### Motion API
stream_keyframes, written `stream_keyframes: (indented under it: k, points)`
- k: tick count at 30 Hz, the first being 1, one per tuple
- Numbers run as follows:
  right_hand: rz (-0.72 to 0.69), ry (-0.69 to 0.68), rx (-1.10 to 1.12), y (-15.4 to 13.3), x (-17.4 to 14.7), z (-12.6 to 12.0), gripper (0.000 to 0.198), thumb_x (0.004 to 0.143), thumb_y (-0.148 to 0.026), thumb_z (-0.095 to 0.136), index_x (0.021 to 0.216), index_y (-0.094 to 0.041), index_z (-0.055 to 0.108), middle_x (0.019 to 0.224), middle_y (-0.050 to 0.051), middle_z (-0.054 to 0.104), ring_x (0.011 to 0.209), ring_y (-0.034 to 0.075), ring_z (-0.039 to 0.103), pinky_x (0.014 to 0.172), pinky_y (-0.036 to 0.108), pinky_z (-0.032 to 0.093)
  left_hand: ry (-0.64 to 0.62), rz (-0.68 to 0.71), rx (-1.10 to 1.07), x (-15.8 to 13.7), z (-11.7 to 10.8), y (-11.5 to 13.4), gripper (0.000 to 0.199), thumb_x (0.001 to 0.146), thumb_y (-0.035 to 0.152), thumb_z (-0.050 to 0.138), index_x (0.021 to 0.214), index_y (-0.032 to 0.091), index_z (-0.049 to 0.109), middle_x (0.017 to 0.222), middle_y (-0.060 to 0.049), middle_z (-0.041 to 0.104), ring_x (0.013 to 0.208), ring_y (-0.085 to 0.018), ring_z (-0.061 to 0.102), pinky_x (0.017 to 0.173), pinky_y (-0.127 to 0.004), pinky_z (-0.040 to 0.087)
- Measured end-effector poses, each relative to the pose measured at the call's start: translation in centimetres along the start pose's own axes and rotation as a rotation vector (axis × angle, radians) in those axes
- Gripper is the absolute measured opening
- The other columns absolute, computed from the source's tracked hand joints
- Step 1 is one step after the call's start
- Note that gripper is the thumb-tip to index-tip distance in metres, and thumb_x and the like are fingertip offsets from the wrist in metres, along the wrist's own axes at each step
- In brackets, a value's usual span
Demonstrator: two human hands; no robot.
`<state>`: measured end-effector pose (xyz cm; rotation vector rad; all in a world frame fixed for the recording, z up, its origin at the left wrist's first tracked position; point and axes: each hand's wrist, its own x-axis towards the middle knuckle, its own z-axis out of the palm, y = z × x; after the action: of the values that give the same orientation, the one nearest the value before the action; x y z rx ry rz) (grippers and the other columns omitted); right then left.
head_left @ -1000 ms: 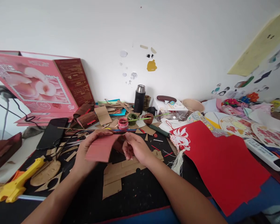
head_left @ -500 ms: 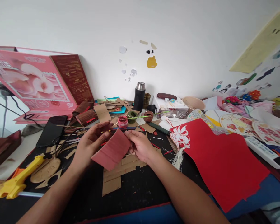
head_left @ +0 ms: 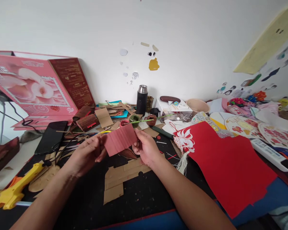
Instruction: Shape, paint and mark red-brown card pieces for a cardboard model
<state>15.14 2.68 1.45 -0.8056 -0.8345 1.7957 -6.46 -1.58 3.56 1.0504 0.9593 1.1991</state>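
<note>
so, left hand [head_left: 87,155], right hand [head_left: 147,149]: narrow pinches on reddish card [head_left: 120,139]

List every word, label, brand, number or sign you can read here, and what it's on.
None is legible.
Box: lettering on its front and dark red side, too blurred.
White device: label, too small.
Pink piece: no lettering on the visible face.
</note>
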Motion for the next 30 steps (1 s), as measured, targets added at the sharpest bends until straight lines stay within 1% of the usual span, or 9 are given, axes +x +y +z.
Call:
stream_keyframes:
  k: [3, 5, 9, 12, 14, 17, 20, 23, 30]
  points:
    - [0.013, -0.021, 0.011, 0.3, -0.1, 0.1, 0.059, 0.074, -0.071, 0.090, 0.082, -0.022, 0.057, 0.058, -0.007, 0.052, 0.042, 0.008, 0.043, 0.040, 0.022, 0.022, 0.025, -0.032, 0.019, -0.1, -0.4, 0.1, 0.049, 0.076, 0.064, 0.093, 0.080, 0.021, 0.070, 0.043, 0.010, 0.041, 0.035, -0.005, 0.024, 0.043, -0.022, 0.023]
    - [0.025, -0.038, 0.009, 0.4, -0.2, 0.1, 0.062, 0.071, -0.072, 0.091, 0.083, -0.022, 0.057, 0.059, -0.007, 0.054, 0.042, 0.008, 0.042, 0.039, 0.022, 0.023, 0.038, -0.039, 0.009, 0.0, -0.7, 0.1, 0.049, 0.079, 0.063, 0.091, 0.080, 0.020, 0.067, 0.042, 0.011, 0.039, 0.034, -0.003, 0.021, 0.043, -0.020, 0.022]
    - [0.039, -0.060, -0.013, 0.3, -0.2, 0.1, 0.065, 0.071, -0.076, 0.090, 0.080, -0.023, 0.053, 0.056, -0.008, 0.054, 0.040, 0.008, 0.041, 0.039, 0.022, 0.023, 0.041, -0.022, 0.107, 0.0, -1.1, 0.6, 0.053, 0.078, 0.067, 0.090, 0.085, 0.020, 0.068, 0.046, 0.009, 0.047, 0.034, -0.003, 0.025, 0.042, -0.019, 0.019]
    - [0.040, -0.061, -0.036, 0.2, -0.2, 0.1, 0.065, 0.072, -0.077, 0.088, 0.080, -0.023, 0.053, 0.053, -0.008, 0.052, 0.040, 0.008, 0.041, 0.038, 0.022, 0.021, 0.040, -0.014, 0.180, -0.1, -1.0, 0.9, 0.054, 0.079, 0.070, 0.089, 0.080, 0.020, 0.067, 0.045, 0.006, 0.051, 0.035, -0.005, 0.033, 0.040, -0.020, 0.019]
    - [0.040, -0.075, -0.047, 0.2, -0.3, 0.1, 0.065, 0.072, -0.077, 0.088, 0.079, -0.024, 0.052, 0.051, -0.009, 0.051, 0.039, 0.008, 0.040, 0.038, 0.022, 0.020, 0.026, -0.024, 0.163, -0.1, -0.9, 0.9, 0.054, 0.081, 0.069, 0.087, 0.078, 0.020, 0.066, 0.043, 0.006, 0.052, 0.036, -0.007, 0.036, 0.039, -0.020, 0.023]
    - [0.046, -0.089, -0.038, 0.2, -0.3, 0.2, 0.066, 0.070, -0.077, 0.090, 0.079, -0.024, 0.051, 0.049, -0.011, 0.048, 0.038, 0.007, 0.040, 0.038, 0.021, 0.020, 0.036, -0.044, 0.059, 0.1, -0.9, 0.8, 0.052, 0.080, 0.064, 0.091, 0.074, 0.020, 0.064, 0.048, 0.005, 0.055, 0.040, -0.008, 0.043, 0.041, -0.019, 0.032]
    - [0.063, -0.090, -0.028, 0.2, -0.5, 0.3, 0.069, 0.067, -0.076, 0.093, 0.078, -0.024, 0.050, 0.049, -0.012, 0.045, 0.039, 0.007, 0.040, 0.038, 0.021, 0.020, 0.094, -0.065, 0.003, 0.4, -1.3, 0.5, 0.056, 0.070, 0.061, 0.099, 0.070, 0.018, 0.064, 0.050, 0.004, 0.058, 0.043, -0.008, 0.048, 0.042, -0.017, 0.040]
    - [0.063, -0.089, -0.043, 0.1, -0.5, 0.3, 0.070, 0.066, -0.077, 0.094, 0.077, -0.025, 0.048, 0.048, -0.012, 0.045, 0.038, 0.007, 0.039, 0.036, 0.021, 0.020, 0.142, -0.060, 0.005, 0.7, -1.8, 0.2, 0.061, 0.061, 0.062, 0.104, 0.069, 0.017, 0.064, 0.049, 0.002, 0.060, 0.041, -0.008, 0.049, 0.040, -0.016, 0.041]
    - [0.056, -0.075, -0.110, 0.1, -0.7, 0.5, 0.070, 0.067, -0.084, 0.088, 0.077, -0.024, 0.053, 0.051, -0.007, 0.057, 0.037, 0.008, 0.045, 0.033, 0.020, 0.022, 0.224, -0.003, -0.007, 0.6, -2.2, 0.4, 0.059, 0.058, 0.058, 0.106, 0.076, 0.016, 0.068, 0.051, 0.002, 0.065, 0.041, -0.009, 0.053, 0.041, -0.016, 0.043]
